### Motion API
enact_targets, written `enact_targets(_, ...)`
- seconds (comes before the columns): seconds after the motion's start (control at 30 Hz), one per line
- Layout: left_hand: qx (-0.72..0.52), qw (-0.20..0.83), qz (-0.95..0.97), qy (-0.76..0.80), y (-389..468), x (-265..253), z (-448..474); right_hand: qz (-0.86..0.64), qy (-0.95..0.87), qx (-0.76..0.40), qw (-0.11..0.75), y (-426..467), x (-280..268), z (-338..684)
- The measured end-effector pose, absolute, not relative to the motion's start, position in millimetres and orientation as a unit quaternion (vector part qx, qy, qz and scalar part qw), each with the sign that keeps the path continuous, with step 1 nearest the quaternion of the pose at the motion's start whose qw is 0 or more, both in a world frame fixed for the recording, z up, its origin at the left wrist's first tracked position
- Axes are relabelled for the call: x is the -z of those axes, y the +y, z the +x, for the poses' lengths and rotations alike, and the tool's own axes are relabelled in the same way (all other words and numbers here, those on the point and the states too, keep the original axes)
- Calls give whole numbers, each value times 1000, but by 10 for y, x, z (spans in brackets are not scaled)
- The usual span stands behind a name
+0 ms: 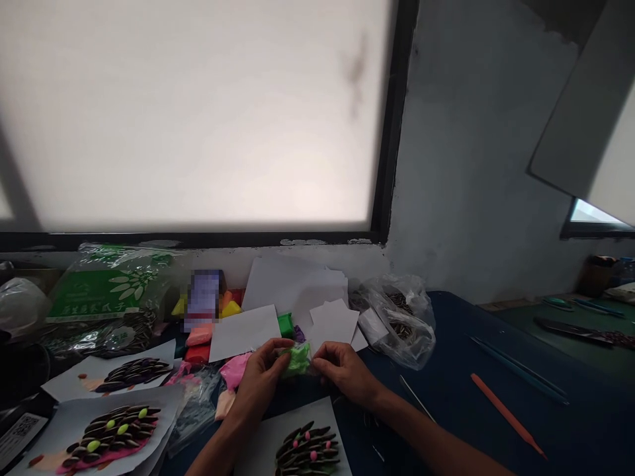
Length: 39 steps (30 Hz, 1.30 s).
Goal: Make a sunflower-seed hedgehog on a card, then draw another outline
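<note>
Packet (298, 360), green, is above the surface (449, 370), short of its far edge; left hand (268, 365) pinches one side, right hand (343, 369) the other; probably light, squashy, best held by its edges.

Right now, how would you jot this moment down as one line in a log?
left hand: holding green packet | right hand: pinching its edge | nearer the body: white card with dark seeds | right: orange stick

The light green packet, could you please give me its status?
Left hand gripping, right hand pinched at the right edge. Light green packet held between them. Seed picture nearby; nothing visibly in the way.
</note>
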State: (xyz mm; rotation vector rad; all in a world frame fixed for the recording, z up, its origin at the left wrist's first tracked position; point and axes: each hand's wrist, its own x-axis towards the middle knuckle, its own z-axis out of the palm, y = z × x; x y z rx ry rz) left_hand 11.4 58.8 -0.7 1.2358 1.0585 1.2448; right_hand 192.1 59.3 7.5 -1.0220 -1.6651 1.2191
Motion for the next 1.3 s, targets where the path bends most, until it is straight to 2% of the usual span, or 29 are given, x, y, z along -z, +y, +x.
enact_targets(0.23, -498, 526, 539, 429, 557, -35, 131, -407, -663, -475, 412, 568, -93, 1922)
enact_targets(0.93, -485, 458, 583, 465, 610, 52, 122, -399, -662, -485, 409, 617, -52, 1933)
enact_targets(1.17, -485, 406, 607, 482, 580, -2, 129, -405, -658, -486, 409, 595, -82, 1925)
enact_targets(1.3, -481, 415, 605, 480, 598, 19, 146, -414, -652, -476, 421, 588, -78, 1923)
